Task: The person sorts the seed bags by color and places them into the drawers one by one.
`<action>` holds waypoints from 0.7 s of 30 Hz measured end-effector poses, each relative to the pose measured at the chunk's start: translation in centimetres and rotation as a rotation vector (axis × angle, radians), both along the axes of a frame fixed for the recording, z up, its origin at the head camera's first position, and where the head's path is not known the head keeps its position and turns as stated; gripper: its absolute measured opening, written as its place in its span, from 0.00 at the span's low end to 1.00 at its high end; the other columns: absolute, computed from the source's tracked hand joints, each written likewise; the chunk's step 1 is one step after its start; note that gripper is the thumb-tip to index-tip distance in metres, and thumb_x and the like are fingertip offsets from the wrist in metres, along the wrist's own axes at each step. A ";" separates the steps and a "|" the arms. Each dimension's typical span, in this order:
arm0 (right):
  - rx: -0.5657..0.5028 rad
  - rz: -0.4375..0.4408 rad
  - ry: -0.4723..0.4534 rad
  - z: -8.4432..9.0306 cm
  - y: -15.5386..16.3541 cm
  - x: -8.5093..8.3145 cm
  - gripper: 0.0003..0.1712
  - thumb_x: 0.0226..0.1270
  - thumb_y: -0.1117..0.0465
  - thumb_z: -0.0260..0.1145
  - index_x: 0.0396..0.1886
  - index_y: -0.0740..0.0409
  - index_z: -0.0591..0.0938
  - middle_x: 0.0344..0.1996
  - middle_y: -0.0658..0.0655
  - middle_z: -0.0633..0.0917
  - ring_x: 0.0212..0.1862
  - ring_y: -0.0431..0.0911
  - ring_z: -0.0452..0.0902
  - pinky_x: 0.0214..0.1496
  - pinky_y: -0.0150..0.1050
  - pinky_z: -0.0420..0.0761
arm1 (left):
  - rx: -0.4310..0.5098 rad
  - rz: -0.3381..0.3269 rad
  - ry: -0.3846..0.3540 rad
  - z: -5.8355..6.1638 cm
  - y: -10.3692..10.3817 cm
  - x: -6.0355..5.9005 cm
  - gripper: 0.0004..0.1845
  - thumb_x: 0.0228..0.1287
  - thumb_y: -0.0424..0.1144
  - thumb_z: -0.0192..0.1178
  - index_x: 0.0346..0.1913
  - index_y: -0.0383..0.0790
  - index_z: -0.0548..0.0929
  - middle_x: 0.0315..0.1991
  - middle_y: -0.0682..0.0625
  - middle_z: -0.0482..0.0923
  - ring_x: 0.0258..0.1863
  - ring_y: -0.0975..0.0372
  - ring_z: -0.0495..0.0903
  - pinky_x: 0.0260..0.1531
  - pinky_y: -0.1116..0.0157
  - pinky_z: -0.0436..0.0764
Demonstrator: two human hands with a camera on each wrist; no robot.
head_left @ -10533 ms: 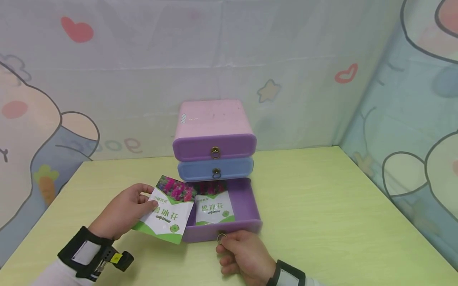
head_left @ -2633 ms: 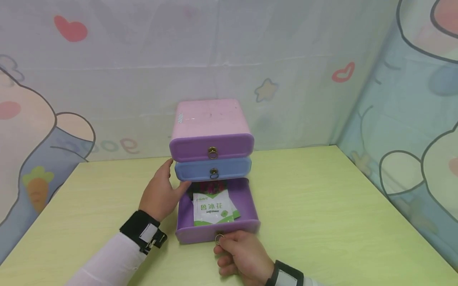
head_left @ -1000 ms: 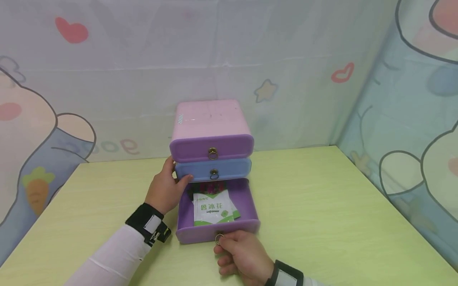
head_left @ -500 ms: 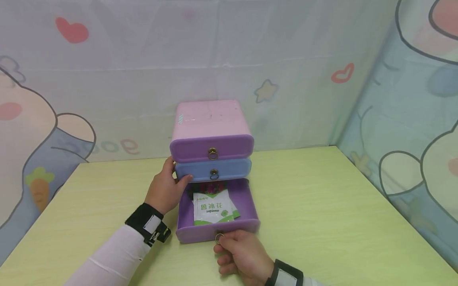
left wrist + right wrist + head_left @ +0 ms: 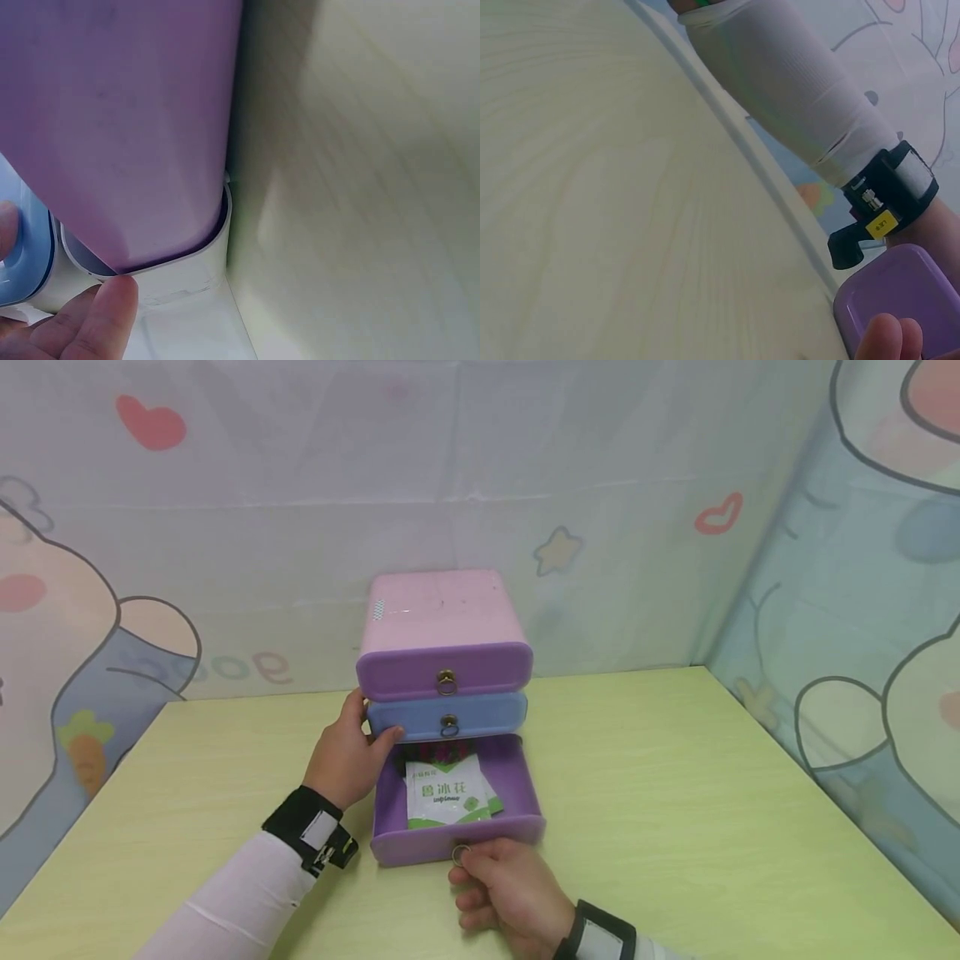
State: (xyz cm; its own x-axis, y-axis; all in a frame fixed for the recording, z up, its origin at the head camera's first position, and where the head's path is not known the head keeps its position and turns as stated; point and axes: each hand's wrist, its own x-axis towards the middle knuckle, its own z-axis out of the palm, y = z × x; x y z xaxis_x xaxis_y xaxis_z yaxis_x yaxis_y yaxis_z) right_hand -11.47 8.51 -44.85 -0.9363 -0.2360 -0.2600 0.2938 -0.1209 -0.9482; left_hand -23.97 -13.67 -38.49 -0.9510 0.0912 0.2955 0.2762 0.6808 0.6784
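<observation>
A small three-drawer cabinet [image 5: 442, 606] with a pink top stands on the table. Its bottom purple drawer [image 5: 513, 781] is pulled out; a white-and-green packet [image 5: 446, 789] with a flower picture lies inside, overlapping another packet [image 5: 495, 802]. My left hand [image 5: 341, 764] holds the cabinet's left side, thumb on the blue drawer [image 5: 491, 717]. The left wrist view has its fingertips [image 5: 116, 300] at the casing's pale rim, beside the purple drawer. My right hand [image 5: 517, 889] pinches the bottom drawer's ring pull [image 5: 460, 855]. Fingertips [image 5: 885, 341] show before the drawer front in the right wrist view.
The upper purple drawer [image 5: 397, 675] and the blue one are closed, each with a ring pull. A cartoon-printed cloth [image 5: 637, 593] hangs behind the pale wooden table [image 5: 675, 793], with more of it at both sides.
The packet that was in my left hand now lies in the drawer. That hand has moved onto the cabinet's side. In the last half second the bottom drawer has slid slightly inward with my right hand.
</observation>
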 end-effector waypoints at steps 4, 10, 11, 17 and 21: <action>0.000 -0.003 0.001 0.0 0.0 -0.1 0.14 0.81 0.61 0.58 0.52 0.70 0.77 0.35 0.51 0.85 0.26 0.38 0.78 0.27 0.33 0.85 | -0.003 0.000 0.003 0.0 0.0 0.0 0.41 0.77 0.45 0.63 0.83 0.41 0.53 0.75 0.34 0.72 0.61 0.43 0.85 0.54 0.47 0.88; -0.007 -0.013 0.008 0.1 -0.1 -0.3 0.16 0.81 0.61 0.58 0.55 0.71 0.76 0.35 0.52 0.85 0.26 0.38 0.78 0.28 0.33 0.85 | -0.008 0.003 0.001 0.0 0.0 0.0 0.41 0.77 0.46 0.63 0.83 0.42 0.53 0.75 0.34 0.72 0.60 0.43 0.85 0.53 0.47 0.88; -0.009 -0.014 0.009 0.2 -0.1 -0.3 0.16 0.81 0.61 0.58 0.56 0.71 0.76 0.35 0.52 0.85 0.26 0.38 0.78 0.28 0.33 0.85 | -0.008 0.003 0.000 0.0 0.0 0.0 0.41 0.77 0.46 0.63 0.83 0.42 0.53 0.75 0.34 0.72 0.60 0.43 0.85 0.53 0.47 0.88; -0.018 -0.013 0.011 0.3 -0.3 -0.6 0.16 0.81 0.61 0.58 0.56 0.71 0.75 0.36 0.52 0.85 0.27 0.39 0.79 0.28 0.33 0.85 | -0.008 0.004 -0.007 0.0 0.0 0.0 0.41 0.78 0.46 0.62 0.83 0.42 0.53 0.75 0.34 0.71 0.61 0.43 0.85 0.54 0.46 0.88; -0.024 -0.012 0.016 0.4 -0.3 -0.8 0.16 0.81 0.62 0.58 0.57 0.71 0.74 0.36 0.52 0.85 0.27 0.38 0.79 0.28 0.32 0.85 | -0.009 0.004 -0.008 0.0 0.0 0.0 0.41 0.78 0.46 0.62 0.83 0.42 0.52 0.75 0.34 0.71 0.61 0.42 0.84 0.55 0.46 0.87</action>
